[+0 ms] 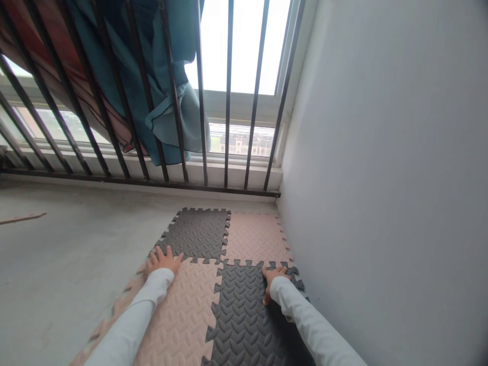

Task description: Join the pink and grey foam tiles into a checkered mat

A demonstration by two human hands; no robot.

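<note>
Interlocking foam floor mats lie in the corner by the wall: a dark grey tile (198, 234) and a pink tile (255, 236) at the back, a pink tile (183, 310) and a dark grey tile (244, 315) nearer me. My left hand (163, 260) lies flat with fingers spread on the seam between the near pink tile and the far grey tile. My right hand (273, 278) presses flat on the far right part of the near grey tile, close to the wall. Both arms wear white sleeves.
A grey concrete floor (76, 254) spreads to the left. Black metal bars (229, 101) stand before a low window, with teal and red cloth (160, 91) hanging over them. A pale wall (381, 178) runs along the right. A thin wooden strip (21, 218) lies far left.
</note>
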